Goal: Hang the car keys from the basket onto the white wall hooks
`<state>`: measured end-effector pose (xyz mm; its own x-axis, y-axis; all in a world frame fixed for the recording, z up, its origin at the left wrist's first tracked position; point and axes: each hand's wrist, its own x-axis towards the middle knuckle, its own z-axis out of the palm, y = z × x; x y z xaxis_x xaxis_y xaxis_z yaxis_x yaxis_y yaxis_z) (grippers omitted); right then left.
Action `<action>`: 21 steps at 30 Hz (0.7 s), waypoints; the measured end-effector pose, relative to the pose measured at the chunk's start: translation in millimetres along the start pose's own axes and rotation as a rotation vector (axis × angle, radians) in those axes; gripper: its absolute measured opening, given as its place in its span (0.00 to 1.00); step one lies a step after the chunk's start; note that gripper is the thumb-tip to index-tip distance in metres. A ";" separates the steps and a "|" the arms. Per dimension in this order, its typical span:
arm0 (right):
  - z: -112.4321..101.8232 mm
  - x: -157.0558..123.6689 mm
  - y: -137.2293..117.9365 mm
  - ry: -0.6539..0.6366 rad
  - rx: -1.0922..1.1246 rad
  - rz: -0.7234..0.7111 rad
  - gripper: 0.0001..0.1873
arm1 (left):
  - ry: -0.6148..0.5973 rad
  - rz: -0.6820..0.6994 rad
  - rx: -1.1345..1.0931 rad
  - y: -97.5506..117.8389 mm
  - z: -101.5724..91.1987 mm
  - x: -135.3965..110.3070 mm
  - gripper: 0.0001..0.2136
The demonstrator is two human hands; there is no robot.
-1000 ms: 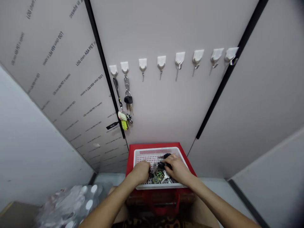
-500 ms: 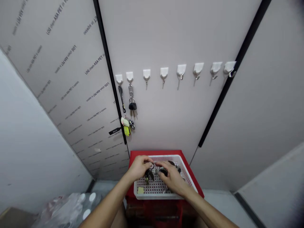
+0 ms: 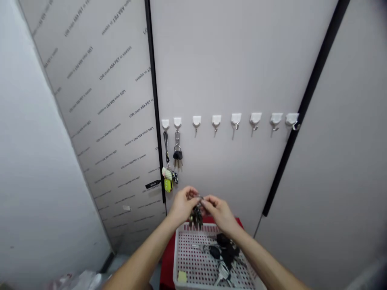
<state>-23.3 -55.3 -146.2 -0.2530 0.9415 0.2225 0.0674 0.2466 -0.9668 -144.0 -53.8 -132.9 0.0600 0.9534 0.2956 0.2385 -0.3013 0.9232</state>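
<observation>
Pinching a bunch of keys [image 3: 196, 217] at the top with both hands, with thumbs and fingertips close together: clamping with the left hand [image 3: 182, 205] on one side and with the right hand [image 3: 220, 211] on the other. Dangling the bunch just below the fingertips, near the far rim of a white plastic basket [image 3: 196, 266]. Looking down, below the hands, at this basket resting on a red surface [image 3: 168, 251], and at a silver key [image 3: 223, 272] and a black key fob [image 3: 215, 252] lying among others below the right hand. Seeing a pale yellow square [image 3: 182, 276] in the basket below the left hand. Facing, above the hands, a row of white-backed wall hooks [image 3: 216, 120]. Viewing, above and left of the hands, a black strap [image 3: 166, 147] with a lime-yellow fob [image 3: 168, 185] hanging from the leftmost hook, and black-headed keys [image 3: 177, 155] hanging from the next.
</observation>
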 end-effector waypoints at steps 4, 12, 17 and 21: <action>-7.9 41.5 -55.3 0.078 0.107 -0.119 0.11 | 0.207 0.354 0.131 40.0 -7.5 25.6 0.10; -7.7 103.4 -132.8 0.214 0.163 -0.293 0.04 | 0.374 0.539 0.392 109.0 -24.5 79.1 0.16; -4.4 115.1 -137.2 0.297 0.100 -0.179 0.06 | 0.355 0.434 0.463 116.0 -25.8 92.3 0.16; -11.4 106.6 -125.9 0.325 0.049 -0.182 0.04 | 0.346 0.470 0.432 101.9 -24.7 78.4 0.17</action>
<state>-47.8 16.7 0.7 0.0630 0.9091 0.4119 0.0014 0.4126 -0.9109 -139.0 -10.1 -9.6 -0.0428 0.6434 0.7643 0.6290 -0.5770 0.5210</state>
